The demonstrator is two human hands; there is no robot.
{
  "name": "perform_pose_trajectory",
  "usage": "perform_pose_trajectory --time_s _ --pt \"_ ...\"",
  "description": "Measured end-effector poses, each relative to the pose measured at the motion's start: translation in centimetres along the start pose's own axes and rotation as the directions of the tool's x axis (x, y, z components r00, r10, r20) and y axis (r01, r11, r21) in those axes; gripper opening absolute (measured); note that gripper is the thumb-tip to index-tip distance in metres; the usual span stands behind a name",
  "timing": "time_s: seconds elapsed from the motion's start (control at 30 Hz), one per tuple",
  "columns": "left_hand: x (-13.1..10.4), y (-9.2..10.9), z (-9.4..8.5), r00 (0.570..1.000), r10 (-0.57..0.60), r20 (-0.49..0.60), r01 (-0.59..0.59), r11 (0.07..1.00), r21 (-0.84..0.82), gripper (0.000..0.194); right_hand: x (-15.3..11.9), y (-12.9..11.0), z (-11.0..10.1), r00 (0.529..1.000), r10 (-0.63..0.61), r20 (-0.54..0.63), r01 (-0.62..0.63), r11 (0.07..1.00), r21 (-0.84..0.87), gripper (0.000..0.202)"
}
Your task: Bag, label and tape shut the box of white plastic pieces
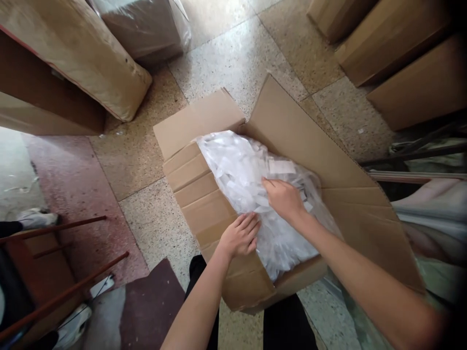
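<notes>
An open cardboard box (207, 209) stands on the floor with its flaps folded outward. Clear plastic packaging (233, 165) with many white pieces fills it to the top. My left hand (241, 236) rests at the near left edge, over the flap and the plastic, its fingers close together; whatever they may grip is hidden. Further right, my right hand (284, 197) pinches the plastic near a white label (281, 166), thumb and forefinger together.
Cardboard boxes (394, 39) line the upper right. A padded cushion (105, 58) and a plastic-wrapped box (146, 29) are at the upper left. Red metal bars (73, 284) and another person's shoes (38, 218) show at the lower left.
</notes>
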State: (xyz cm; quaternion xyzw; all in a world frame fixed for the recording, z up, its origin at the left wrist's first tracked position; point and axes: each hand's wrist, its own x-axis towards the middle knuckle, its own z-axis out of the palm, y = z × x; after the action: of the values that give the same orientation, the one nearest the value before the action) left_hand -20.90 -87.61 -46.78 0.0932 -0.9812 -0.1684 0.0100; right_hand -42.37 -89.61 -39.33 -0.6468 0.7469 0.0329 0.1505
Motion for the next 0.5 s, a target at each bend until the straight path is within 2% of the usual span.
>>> perform_pose_trajectory --time_s 0.1,0.2,0.27,0.33,0.37,0.4,0.43,0.47,0.5 --pt "0.0 -0.1 0.1 1.0 0.004 -0.018 -0.004 1.0 -0.005 0.053 -0.9 0.6 0.5 1.0 -0.009 -0.023 0.009 1.0 -0.02 0.04" --pt "0.0 0.0 0.1 0.999 -0.003 -0.043 0.002 1.0 -0.03 0.053 -1.7 -0.8 -1.2 1.0 -0.017 -0.013 0.017 1.0 -0.019 0.03" --pt "0.0 0.0 0.1 0.997 -0.006 -0.081 0.002 0.999 -0.053 0.05 -4.8 -2.5 -2.8 0.994 -0.069 -0.083 0.077 0.992 0.104 0.025" --pt "0.1 0.0 -0.2 0.994 -0.008 -0.11 0.0 0.997 -0.072 0.048 -10.5 -4.1 -3.5 0.981 -0.054 -0.188 0.123 0.918 0.376 0.027" --pt "0.2 0.0 -0.3 0.994 -0.009 -0.111 0.0 0.997 -0.078 0.047 -14.1 -4.6 -3.2 0.981 0.044 -0.187 0.059 0.857 0.512 0.025" --pt "0.3 -0.1 -0.6 0.995 -0.01 -0.1 0.002 0.997 -0.083 0.047 -18.0 -4.9 -2.3 0.971 0.201 -0.13 -0.078 0.779 0.622 0.021" --pt "0.3 -0.1 -0.9 0.997 -0.012 -0.082 0.004 0.996 -0.087 0.047 -21.8 -4.9 -0.9 0.934 0.358 0.02 -0.274 0.676 0.684 0.022" --pt "0.4 -0.2 -1.2 0.998 -0.011 -0.061 0.006 0.996 -0.087 0.047 -25.4 -4.5 0.9 0.846 0.493 0.202 -0.474 0.523 0.709 0.027" --pt "0.3 -0.2 -1.7 0.999 -0.008 -0.04 0.004 0.996 -0.084 0.047 -28.6 -3.9 3.3 0.721 0.592 0.36 -0.624 0.33 0.708 0.032"
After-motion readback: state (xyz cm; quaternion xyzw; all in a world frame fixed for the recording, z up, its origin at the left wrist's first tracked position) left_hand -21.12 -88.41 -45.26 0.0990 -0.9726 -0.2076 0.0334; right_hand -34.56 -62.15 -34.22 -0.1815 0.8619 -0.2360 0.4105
